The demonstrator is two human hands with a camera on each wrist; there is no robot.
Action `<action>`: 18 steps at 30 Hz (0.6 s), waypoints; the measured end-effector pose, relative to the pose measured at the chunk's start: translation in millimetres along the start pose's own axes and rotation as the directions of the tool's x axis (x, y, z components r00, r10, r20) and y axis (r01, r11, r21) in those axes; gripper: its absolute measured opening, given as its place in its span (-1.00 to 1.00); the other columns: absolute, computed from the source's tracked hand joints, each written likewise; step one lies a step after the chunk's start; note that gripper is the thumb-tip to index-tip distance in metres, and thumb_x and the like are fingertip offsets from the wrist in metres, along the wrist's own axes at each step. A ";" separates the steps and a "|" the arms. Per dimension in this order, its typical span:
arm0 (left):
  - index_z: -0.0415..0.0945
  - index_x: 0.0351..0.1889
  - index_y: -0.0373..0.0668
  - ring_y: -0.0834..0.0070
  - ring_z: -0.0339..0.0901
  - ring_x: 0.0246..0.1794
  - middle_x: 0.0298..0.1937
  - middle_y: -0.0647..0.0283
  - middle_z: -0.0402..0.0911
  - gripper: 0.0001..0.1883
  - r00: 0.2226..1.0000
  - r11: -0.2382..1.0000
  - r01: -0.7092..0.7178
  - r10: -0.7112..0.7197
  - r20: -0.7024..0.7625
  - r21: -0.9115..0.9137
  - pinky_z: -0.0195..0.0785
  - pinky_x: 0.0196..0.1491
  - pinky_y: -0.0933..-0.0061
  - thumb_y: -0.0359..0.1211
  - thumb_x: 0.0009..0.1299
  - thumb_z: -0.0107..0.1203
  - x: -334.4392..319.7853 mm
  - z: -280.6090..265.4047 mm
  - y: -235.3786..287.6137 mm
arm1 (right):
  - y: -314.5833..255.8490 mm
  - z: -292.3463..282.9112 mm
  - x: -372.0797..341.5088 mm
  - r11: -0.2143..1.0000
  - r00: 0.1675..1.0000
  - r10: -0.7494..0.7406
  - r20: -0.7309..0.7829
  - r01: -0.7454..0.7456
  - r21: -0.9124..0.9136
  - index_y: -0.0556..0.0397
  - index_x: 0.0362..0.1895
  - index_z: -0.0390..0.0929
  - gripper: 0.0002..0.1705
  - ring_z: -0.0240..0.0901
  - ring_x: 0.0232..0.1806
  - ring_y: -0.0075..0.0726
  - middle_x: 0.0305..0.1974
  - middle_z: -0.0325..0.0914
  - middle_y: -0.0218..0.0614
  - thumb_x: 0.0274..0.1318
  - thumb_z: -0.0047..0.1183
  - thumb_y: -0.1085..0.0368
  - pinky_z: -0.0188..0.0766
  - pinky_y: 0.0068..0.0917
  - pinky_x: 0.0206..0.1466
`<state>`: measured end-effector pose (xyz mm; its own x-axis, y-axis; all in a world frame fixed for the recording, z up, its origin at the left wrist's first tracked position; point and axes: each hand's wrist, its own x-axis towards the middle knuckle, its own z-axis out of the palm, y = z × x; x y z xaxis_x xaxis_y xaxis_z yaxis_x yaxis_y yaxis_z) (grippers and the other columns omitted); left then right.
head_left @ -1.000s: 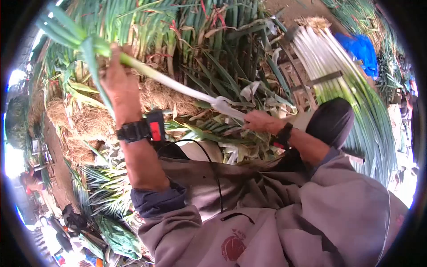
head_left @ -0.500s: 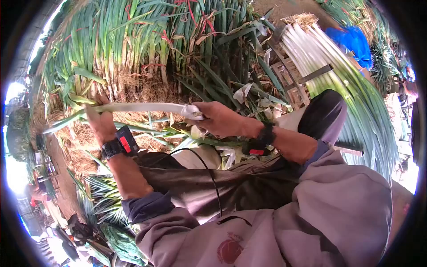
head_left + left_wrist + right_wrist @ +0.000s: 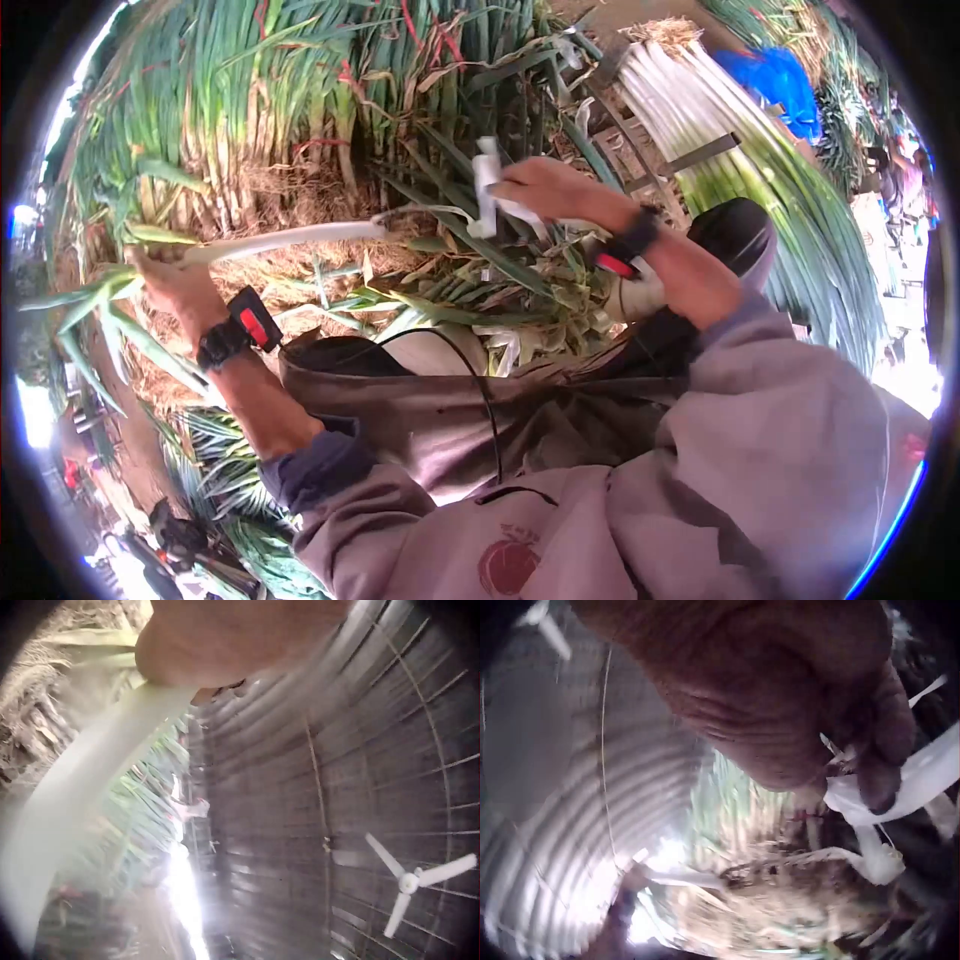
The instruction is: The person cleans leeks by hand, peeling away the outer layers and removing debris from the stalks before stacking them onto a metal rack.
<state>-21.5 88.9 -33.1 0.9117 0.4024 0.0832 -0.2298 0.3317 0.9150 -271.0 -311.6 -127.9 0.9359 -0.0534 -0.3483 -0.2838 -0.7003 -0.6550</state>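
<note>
left hand (image 3: pixel 182 288) grips the leek (image 3: pixel 300 239) pointing toward right hand (image 3: pixel 562 190), which pinches white peel (image 3: pixel 487 178)

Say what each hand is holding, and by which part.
Left hand: a green onion, gripped where white stalk turns green. Right hand: a white peel strip, pinched; which part of it is unclear.

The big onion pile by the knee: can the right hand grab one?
Probably not without letting go first: the right hand is pinching white peel. But the big onion pile lies nearby, and nothing seems between.
</note>
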 end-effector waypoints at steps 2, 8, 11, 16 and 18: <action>0.43 -0.21 -0.09 0.67 0.15 -0.51 -0.50 0.50 0.24 -0.86 0.989 0.992 0.015 0.004 0.149 -0.123 0.11 -0.41 0.56 -0.31 0.49 0.16 -21.7 21.7 22.5 | 3.0 13.4 44.3 0.968 0.990 -0.056 -0.126 0.023 -0.249 0.14 -0.25 0.64 -0.36 0.59 -0.27 0.18 -0.37 0.62 0.02 0.28 -0.03 -0.25 0.47 -0.02 -0.20; 0.47 0.05 -0.19 0.66 0.17 -0.51 -0.44 0.47 0.29 -0.76 0.950 0.983 0.054 0.003 0.313 -0.175 0.16 -0.36 0.59 -0.37 0.49 0.15 -92.2 43.0 42.3 | 55.6 83.6 145.8 0.940 0.940 0.325 0.108 -0.308 -0.144 0.24 0.15 0.45 -0.04 0.59 -0.05 0.31 0.15 0.44 0.27 0.13 0.02 -0.46 0.53 0.05 -0.01; 0.41 0.18 -0.26 0.61 0.22 -0.42 -0.38 0.41 0.30 -0.63 0.951 0.982 0.104 -0.052 0.305 -0.157 0.21 -0.25 0.54 -0.32 0.49 0.17 -91.0 38.2 16.0 | 76.9 185.9 67.7 0.841 0.970 -0.208 0.126 0.243 -0.484 0.25 0.09 0.43 -0.50 0.53 -0.09 0.18 0.02 0.45 0.24 0.26 -0.05 0.09 0.51 0.01 -0.16; 0.37 0.25 -0.33 0.54 0.26 -0.29 -0.29 0.35 0.32 -0.53 0.888 0.975 0.187 -0.113 0.447 -0.124 0.24 -0.13 0.51 -0.28 0.49 0.19 -87.2 43.2 8.9 | 86.7 273.4 -48.1 0.548 0.724 -0.365 0.586 0.676 -0.493 0.08 -0.41 0.66 -0.82 0.59 -0.42 -0.03 -0.37 0.57 0.00 -0.05 0.09 0.26 0.51 -0.16 -0.34; 0.40 0.22 -0.32 0.57 0.27 -0.29 -0.27 0.37 0.35 -0.57 0.877 0.971 0.203 -0.124 0.464 -0.124 0.24 -0.15 0.54 -0.31 0.49 0.18 -89.5 49.9 5.5 | 116.9 335.1 -36.7 0.683 0.780 -0.435 0.451 0.612 -0.400 0.12 -0.51 0.67 -0.79 0.62 -0.34 0.06 -0.46 0.61 -0.01 -0.15 0.13 0.24 0.52 -0.07 -0.27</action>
<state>-87.3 12.1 -15.8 0.9861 -0.0845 0.1431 -0.0807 0.5096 0.8566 -408.5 -152.9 -416.4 0.7589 0.5836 -0.2887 0.4623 -0.7952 -0.3922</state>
